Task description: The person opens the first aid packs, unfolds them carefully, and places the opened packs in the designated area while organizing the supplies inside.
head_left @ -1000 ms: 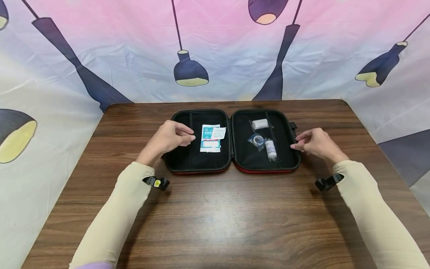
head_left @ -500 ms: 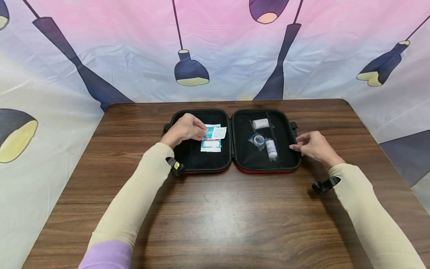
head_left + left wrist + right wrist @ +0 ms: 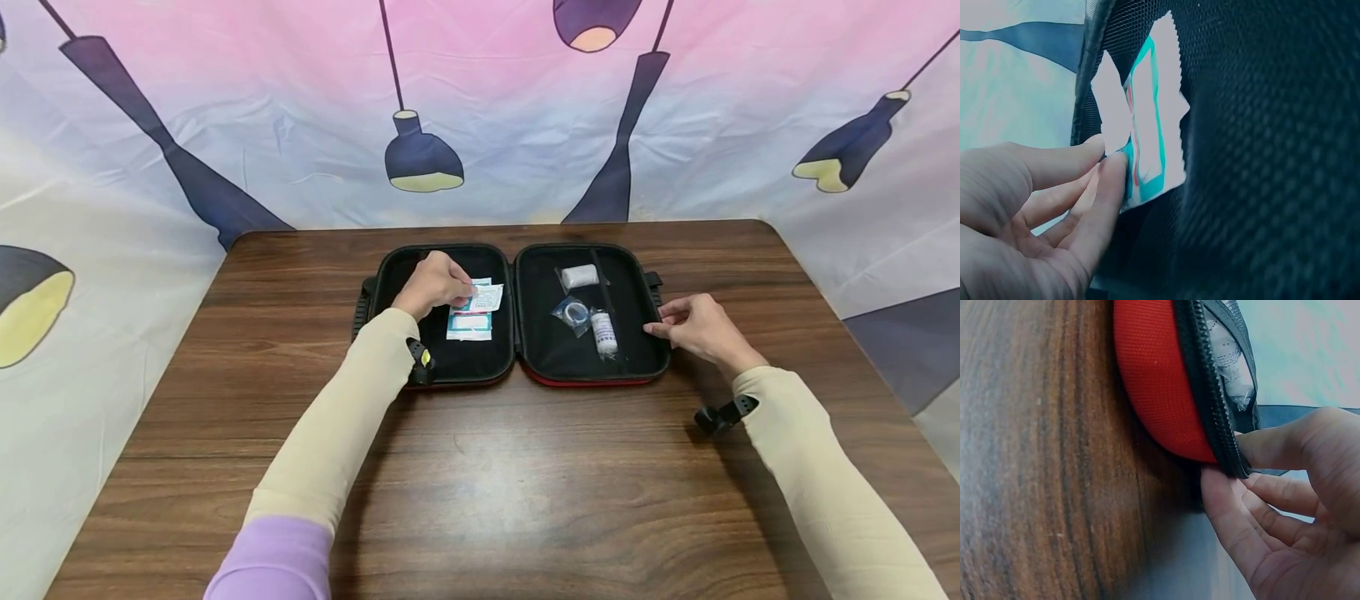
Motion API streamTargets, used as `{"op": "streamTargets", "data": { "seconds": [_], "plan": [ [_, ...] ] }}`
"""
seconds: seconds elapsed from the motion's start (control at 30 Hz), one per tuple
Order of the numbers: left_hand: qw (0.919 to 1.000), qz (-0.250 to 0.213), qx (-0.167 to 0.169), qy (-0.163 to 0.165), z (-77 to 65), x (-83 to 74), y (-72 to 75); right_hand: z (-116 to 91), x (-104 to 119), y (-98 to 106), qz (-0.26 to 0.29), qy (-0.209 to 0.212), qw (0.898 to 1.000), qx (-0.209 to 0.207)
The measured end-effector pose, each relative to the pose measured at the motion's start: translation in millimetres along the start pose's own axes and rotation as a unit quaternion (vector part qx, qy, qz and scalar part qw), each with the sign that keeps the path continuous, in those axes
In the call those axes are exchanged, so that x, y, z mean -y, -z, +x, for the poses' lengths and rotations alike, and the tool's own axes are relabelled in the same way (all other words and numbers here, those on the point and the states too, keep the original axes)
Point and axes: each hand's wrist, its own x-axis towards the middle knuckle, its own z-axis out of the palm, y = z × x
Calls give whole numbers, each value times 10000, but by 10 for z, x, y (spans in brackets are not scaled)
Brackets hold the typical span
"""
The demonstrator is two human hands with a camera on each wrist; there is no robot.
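A black-lined case with a red shell (image 3: 1157, 381) lies spread flat, its left half (image 3: 487, 362) and right half (image 3: 551, 354) side by side. In the left half, my left hand (image 3: 435, 285) pinches the near end of a small white packet (image 3: 1110, 103) between thumb and finger. Beneath that packet lie flat teal-and-white packets (image 3: 470, 327) with serrated edges. My right hand (image 3: 703, 329) grips the zippered rim (image 3: 1213, 381) of the right half at its outer side, thumb on top and fingers below.
Inside the right half are a white roll (image 3: 581, 277), a ring-shaped roll in a clear bag (image 3: 576, 313) and a printed white roll in plastic wrap (image 3: 604, 333). A wooden table (image 3: 480, 492) bears the case. A lamp-patterned cloth (image 3: 510, 133) hangs behind.
My left hand has moved right and inward from the case's left side, and now pinches the small white packet. The right hand has stayed at the rim, shifting only slightly.
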Motion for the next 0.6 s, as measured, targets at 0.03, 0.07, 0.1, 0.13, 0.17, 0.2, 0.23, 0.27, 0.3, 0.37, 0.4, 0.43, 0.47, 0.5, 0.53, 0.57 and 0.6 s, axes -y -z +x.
{"op": "streamTargets", "data": {
  "seconds": [0.03,0.07,0.1,0.13,0.17,0.2,0.23,0.27,0.3,0.37,0.4,0.43,0.47,0.5,0.53,0.57,0.6],
  "plan": [
    [10000,45,-24,9,13,2,-16,0,-3,-2,1,-9,10000,-9],
    [10000,60,-49,26,24,3,-33,2,-7,-4,3,-15,10000,-18],
    [9999,73,-81,66,35,4,-48,2,-13,-4,13,-19,10000,-22],
    [9999,78,-107,102,41,0,-61,3,-18,-5,39,-30,10000,-22],
    [9997,118,-136,142,45,-7,-72,5,-20,-8,58,-46,10000,-25],
    [9996,138,-155,196,49,-13,-82,6,-22,-10,81,-59,9999,-33],
    [9994,159,-172,246,53,-18,-91,7,-22,-13,96,-69,9999,-39],
    [9993,172,-182,278,57,-24,-101,9,-23,-15,117,-83,9999,-40],
    [9992,199,-183,303,60,-29,-109,7,-27,-14,128,-89,9999,-39],
    [9990,257,-185,328,66,-38,-122,9,-24,-19,132,-123,9998,-54],
    [9989,281,-190,335,69,-38,-127,9,-26,-21,134,-127,9998,-59],
    [9988,315,-205,330,73,-37,-131,8,-31,-20,139,-131,9998,-59],
    [9986,352,-216,320,75,-38,-134,8,-34,-21,149,-140,9998,-64],
    [9985,382,-231,320,75,-38,-137,7,-35,-23,154,-140,9998,-72],
    [9984,402,-245,320,78,-39,-137,10,-36,-27,163,-150,9997,-85],
    [9983,414,-253,319,80,-38,-139,9,-38,-28,169,-147,9997,-96],
    [9983,428,-250,321,81,-37,-139,10,-41,-29,171,-136,9997,-109]
  ]
}}
